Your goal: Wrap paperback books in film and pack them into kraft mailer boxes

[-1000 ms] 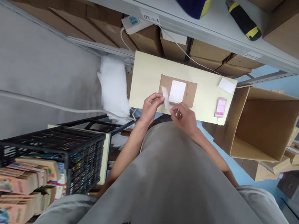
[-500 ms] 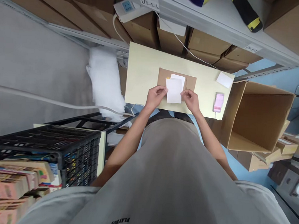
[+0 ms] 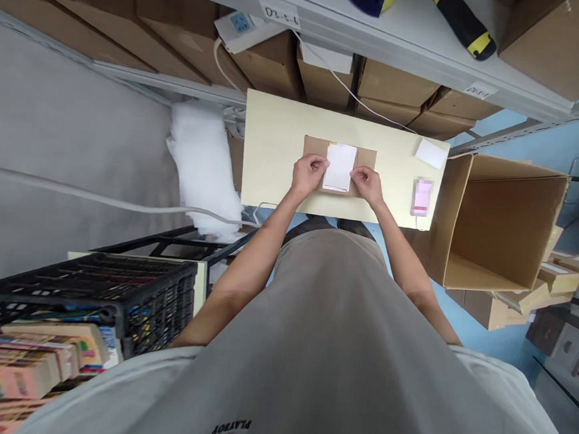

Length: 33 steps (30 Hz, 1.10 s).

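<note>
The white paper [image 3: 339, 166] is over the cardboard [image 3: 367, 158] on the worktop [image 3: 272, 152], between the left hand [image 3: 309, 174], which pinches its left edge, and the right hand [image 3: 367, 184], which pinches its right edge.

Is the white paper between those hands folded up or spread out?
Spread out: the white paper looks flat over the cardboard, left hand at one edge, right hand at the other.

Ctr: paper [image 3: 339, 169] was wht w/ yel at top, cardboard [image 3: 367, 159] brn, table [image 3: 273, 155] cream; upper rt: tool [image 3: 462, 22] blk/yel; lower l: crate [image 3: 160, 314] blk.
</note>
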Tool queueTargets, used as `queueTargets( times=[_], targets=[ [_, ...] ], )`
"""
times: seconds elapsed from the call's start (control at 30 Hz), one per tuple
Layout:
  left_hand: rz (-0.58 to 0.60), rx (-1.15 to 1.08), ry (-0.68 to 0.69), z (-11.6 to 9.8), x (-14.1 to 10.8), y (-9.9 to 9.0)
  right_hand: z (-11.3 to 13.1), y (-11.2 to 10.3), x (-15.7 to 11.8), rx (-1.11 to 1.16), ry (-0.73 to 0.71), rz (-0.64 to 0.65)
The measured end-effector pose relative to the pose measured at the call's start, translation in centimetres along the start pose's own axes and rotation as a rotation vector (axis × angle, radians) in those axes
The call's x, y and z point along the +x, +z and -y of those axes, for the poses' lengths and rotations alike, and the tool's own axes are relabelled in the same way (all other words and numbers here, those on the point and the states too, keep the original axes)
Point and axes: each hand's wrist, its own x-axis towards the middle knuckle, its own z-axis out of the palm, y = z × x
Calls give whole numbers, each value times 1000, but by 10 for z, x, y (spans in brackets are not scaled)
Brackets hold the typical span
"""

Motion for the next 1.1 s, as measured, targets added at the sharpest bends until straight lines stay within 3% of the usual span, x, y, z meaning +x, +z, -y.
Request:
queueTargets(
  times=[1.1],
  targets=[
    [37,55,78,8,-4,-4,-4,6,-4,-221,-77,-18]
  ],
)
